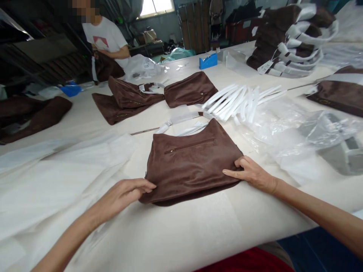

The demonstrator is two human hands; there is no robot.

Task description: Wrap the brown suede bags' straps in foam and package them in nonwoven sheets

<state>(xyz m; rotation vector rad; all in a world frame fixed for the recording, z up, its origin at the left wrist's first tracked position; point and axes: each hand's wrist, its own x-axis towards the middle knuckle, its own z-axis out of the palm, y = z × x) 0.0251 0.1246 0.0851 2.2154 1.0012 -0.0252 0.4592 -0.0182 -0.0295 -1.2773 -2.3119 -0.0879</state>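
A brown handbag (pixel 195 162) lies flat on the white table in front of me, with a zipped slit across its upper part. Its handle (pixel 184 118), wrapped in white material, arches at the far side. My left hand (pixel 124 194) holds the bag's near left corner, its fingertips on top of the brown material. At the right side edge, my right hand (pixel 252 173) grips the bag, the index finger stretched across its face and the other fingers curled at the edge. What lies beneath the fingers is hidden.
Past the bag are more brown bags (pixel 190 90), white strips (pixel 235 102) and a blue tape dispenser (pixel 208 61). Clear plastic (pixel 320 128) lies on the right, white sheets (pixel 56 177) on the left. Stacked bags (pixel 272 37) stand far right. A person (pixel 107 37) handles a bag across the table.
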